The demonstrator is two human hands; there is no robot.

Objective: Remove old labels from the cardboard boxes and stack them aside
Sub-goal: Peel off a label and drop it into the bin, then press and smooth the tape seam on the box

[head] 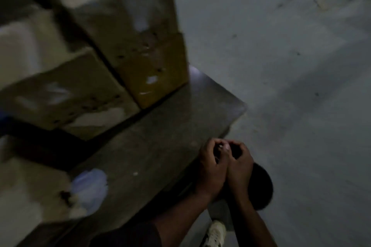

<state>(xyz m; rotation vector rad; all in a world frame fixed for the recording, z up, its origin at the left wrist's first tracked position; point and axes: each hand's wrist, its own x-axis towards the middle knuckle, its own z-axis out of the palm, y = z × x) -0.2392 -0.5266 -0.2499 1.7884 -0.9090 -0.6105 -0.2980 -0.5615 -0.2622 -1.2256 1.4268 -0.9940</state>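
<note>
Both hands meet at the near corner of the grey worktable [170, 136]: the left hand [212, 166] and right hand [240, 166] press together, fingers curled around something small, probably a peeled label scrap, though dim light and blur hide it. Balling it tightly and binning it first would free both hands. Farther off, the stacked brown cardboard boxes [152, 62] stand on the table, torn white label remnants [140, 22] showing; their far faces are unseen.
</note>
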